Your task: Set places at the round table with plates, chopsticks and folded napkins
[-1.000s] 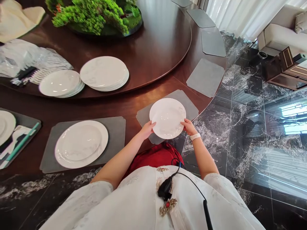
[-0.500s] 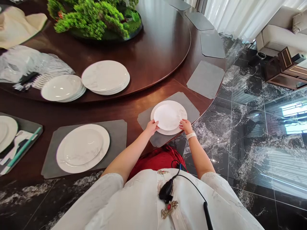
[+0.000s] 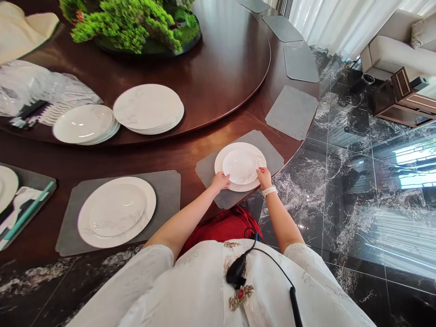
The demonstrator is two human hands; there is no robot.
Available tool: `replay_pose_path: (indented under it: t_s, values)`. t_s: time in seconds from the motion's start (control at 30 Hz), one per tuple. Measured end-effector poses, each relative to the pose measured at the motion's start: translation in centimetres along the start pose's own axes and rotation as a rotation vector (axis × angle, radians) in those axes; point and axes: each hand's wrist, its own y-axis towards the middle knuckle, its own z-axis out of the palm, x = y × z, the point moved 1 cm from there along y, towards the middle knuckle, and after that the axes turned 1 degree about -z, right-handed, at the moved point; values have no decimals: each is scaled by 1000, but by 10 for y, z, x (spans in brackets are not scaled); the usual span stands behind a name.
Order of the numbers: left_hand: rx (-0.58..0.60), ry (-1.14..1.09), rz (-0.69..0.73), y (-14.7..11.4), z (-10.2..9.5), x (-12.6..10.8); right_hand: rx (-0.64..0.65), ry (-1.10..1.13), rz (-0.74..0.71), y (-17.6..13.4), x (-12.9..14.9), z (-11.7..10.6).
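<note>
Dark table (image 3: 190,156) | large plate (image 3: 241,187) bears small plate (image 3: 240,167) | left hand (image 3: 221,181), right hand (image 3: 265,177) grip small plate's rim

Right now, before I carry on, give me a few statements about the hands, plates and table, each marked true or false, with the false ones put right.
1. The small plate is over the large plate. True.
2. The left hand is at the turntable. False: it is at the small plate.
3. The right hand is at the small plate's right edge. True.
4. The white band is on the left wrist. False: it is on the right wrist.
5. The greenery stands on a placemat. False: it stands on the turntable.
</note>
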Motion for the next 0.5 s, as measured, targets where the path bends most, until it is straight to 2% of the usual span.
replay_pose_path:
  t_s: [0.17,0.33,0.43,0.5]
  values:
    - [25,140,36,2,-11,-6,-75,-205,-75,4,4,3]
    - [61,228,154,-7,-32,-20,-51,-301,-178,-5,18,3]
    - [68,228,179,-11,-69,-28,-96,-384,-248,-9,32,6]
    - [124,190,167,-12,-109,-30,-176,-491,-323,-10,44,21]
